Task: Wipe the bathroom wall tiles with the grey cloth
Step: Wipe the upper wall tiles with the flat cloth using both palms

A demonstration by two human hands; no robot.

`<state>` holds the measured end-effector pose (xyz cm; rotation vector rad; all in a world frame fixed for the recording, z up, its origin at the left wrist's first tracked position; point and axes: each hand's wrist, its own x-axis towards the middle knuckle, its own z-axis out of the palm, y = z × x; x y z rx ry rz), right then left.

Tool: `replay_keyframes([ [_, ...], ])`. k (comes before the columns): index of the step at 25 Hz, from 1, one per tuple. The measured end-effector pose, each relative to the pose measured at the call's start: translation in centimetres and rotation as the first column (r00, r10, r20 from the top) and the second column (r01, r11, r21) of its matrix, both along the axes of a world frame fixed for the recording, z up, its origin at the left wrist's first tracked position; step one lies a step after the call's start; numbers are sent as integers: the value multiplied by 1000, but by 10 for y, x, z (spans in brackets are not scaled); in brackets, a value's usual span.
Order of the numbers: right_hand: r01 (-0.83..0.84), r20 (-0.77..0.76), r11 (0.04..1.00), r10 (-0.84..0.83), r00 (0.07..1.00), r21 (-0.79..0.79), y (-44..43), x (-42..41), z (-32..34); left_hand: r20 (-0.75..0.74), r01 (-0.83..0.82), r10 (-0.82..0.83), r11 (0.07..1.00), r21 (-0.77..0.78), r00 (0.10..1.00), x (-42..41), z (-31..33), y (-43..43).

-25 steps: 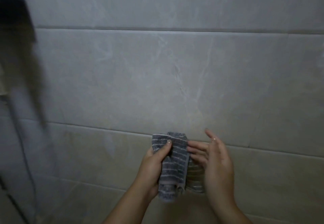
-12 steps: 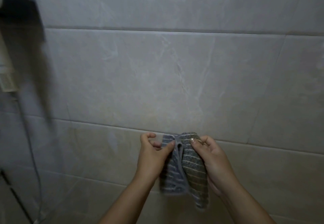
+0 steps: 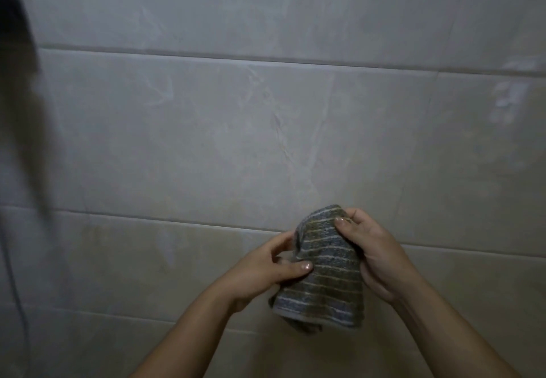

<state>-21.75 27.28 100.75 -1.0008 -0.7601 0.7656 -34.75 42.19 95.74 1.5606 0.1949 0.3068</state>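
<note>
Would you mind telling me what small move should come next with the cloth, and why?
Probably press the grey cloth flat against the wall tiles with the right hand. Both hands hold it folded in front of the wall, the left hand pinching its edge, so no wiping is under way.

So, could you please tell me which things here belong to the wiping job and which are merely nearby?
Part of the job:
grey cloth
wall tiles
left hand
right hand

Merely nearby:
dark fixture
thin hose
</note>
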Motion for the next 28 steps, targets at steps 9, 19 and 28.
replay_keyframes([
  [9,208,294,968,-159,943,-141,-25,34,39,-157,-97,260,751,653,953,4,18,23],
  [19,929,860,287,-506,-59,233,13,52,22,512,-887,728,328,325,456,45,48,13],
  [28,733,740,353,-604,-296,581,51,42,-47,810,-842,273,-4,540,519,77,-10,26],
])
